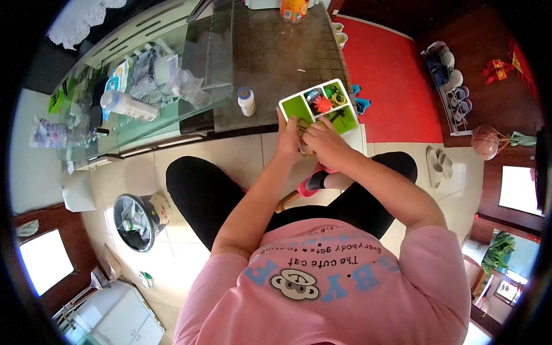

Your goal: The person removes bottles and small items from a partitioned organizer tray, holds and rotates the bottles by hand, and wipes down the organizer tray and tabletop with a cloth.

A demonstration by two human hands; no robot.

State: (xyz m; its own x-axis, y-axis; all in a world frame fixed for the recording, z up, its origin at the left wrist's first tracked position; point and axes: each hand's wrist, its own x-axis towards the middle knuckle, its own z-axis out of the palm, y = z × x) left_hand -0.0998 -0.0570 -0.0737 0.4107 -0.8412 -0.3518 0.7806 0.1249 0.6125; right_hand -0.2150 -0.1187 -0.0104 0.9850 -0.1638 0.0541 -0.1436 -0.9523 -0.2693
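Note:
A white tray with green compartments (pixel 295 107) sits at the front edge of the dark tabletop. In its compartments lie a red spiky piece (pixel 322 104), yellow-green items and dark small items. My left hand (pixel 287 137) is at the tray's near left corner, its fingers closed around a brownish patterned thing (pixel 303 144). From the right, my right hand (pixel 323 138) reaches to the same brownish thing with bent fingers pressed together on it. The fingers partly cover the thing, so what it is stays unclear.
A small white bottle with a blue cap (pixel 246 102) stands left of the tray. Further left, a glass surface (pixel 218 69) holds a larger white bottle (pixel 129 106) and plastic bags. An orange container (pixel 294 10) is at the back. A bin (pixel 135 223) stands on the floor.

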